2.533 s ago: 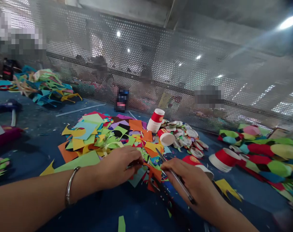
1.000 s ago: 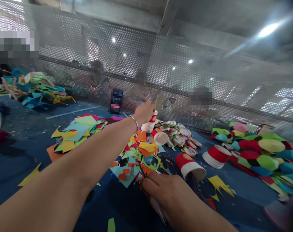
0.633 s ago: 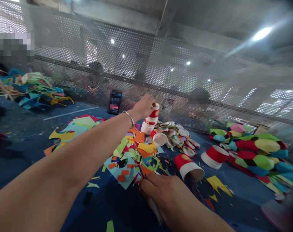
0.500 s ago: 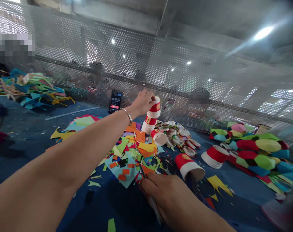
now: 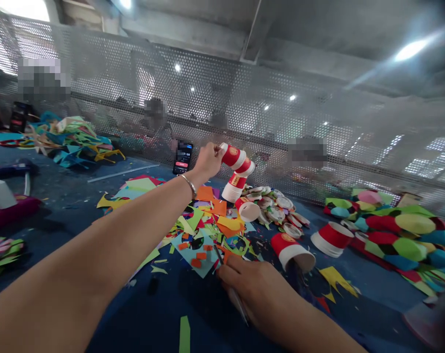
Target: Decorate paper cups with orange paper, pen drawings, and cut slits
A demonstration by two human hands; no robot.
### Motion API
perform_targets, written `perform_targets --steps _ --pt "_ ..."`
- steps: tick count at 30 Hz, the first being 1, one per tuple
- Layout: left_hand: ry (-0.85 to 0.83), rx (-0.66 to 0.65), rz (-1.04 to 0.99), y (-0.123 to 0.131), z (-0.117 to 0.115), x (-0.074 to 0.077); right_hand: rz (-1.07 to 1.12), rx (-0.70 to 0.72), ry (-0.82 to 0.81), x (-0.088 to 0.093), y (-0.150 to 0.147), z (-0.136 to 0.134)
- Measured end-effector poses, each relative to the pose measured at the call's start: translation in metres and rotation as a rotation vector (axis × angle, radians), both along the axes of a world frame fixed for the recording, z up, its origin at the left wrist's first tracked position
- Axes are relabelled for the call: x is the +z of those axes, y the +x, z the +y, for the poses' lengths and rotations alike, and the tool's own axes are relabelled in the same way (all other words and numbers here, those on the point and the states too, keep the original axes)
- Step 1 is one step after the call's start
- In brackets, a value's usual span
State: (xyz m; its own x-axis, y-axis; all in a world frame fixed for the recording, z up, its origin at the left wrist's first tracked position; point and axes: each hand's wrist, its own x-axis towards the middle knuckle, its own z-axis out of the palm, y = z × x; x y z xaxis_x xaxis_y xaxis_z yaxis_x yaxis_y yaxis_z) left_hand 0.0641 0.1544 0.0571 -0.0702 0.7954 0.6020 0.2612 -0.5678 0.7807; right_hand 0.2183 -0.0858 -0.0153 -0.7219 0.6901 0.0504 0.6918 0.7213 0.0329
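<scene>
My left hand (image 5: 212,158), with a bracelet at the wrist, is closed on a tilted red and white paper cup (image 5: 233,156) at the top of a stack. Another cup shows between it and the standing cups (image 5: 233,188) below. My right hand (image 5: 244,284) is closed around a thin metal tool (image 5: 239,306), its tip over a light blue paper piece (image 5: 196,256) with orange bits. What kind of tool it is, I cannot make out. Three more cups lie or stand nearby: one (image 5: 249,210) beside the stack, one on its side (image 5: 292,251), one farther right (image 5: 332,239).
Paper scraps (image 5: 208,215) cover the middle of the blue table (image 5: 145,304). Round pieces (image 5: 276,206) are heaped behind the cups. Colourful paper balls (image 5: 399,230) are at right, cut paper (image 5: 68,139) at back left. A phone (image 5: 182,158) leans on the mesh partition (image 5: 193,98).
My left hand has pulled the top cup over to the left, so it now tilts away from the stack. The view has shifted left. My right hand keeps its hold on the tool.
</scene>
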Motion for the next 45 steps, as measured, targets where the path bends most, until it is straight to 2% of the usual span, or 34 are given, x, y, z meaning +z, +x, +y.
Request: perform_targets --steps 10,14,20,24,28,34,38,45 --pt "0.131 0.057 0.127 0.017 0.007 0.012 -0.055 -0.006 0.058 0.0 0.001 0.0" --pt "0.162 0.037 0.125 0.018 -0.004 0.005 -0.032 -0.004 0.049 0.0 0.0 -0.001" --pt "0.143 -0.059 0.019 0.009 -0.035 -0.01 -0.002 0.015 0.034 -0.001 0.001 -0.002" --pt "0.019 -0.163 -0.124 0.002 -0.058 -0.021 -0.008 0.002 0.007 0.001 0.0 -0.003" --pt "-0.201 -0.264 -0.298 -0.008 -0.088 -0.032 0.036 -0.009 -0.05 0.006 -0.004 -0.004" --pt "-0.389 -0.355 -0.475 -0.036 -0.132 -0.047 0.106 -0.113 -0.097 0.016 0.003 -0.003" --pt "-0.508 -0.449 -0.626 -0.05 -0.141 -0.056 0.106 -0.199 -0.053 0.02 0.013 0.0" --pt "-0.621 -0.421 -0.768 -0.053 -0.146 -0.056 0.108 -0.283 -0.168 0.018 0.016 -0.001"
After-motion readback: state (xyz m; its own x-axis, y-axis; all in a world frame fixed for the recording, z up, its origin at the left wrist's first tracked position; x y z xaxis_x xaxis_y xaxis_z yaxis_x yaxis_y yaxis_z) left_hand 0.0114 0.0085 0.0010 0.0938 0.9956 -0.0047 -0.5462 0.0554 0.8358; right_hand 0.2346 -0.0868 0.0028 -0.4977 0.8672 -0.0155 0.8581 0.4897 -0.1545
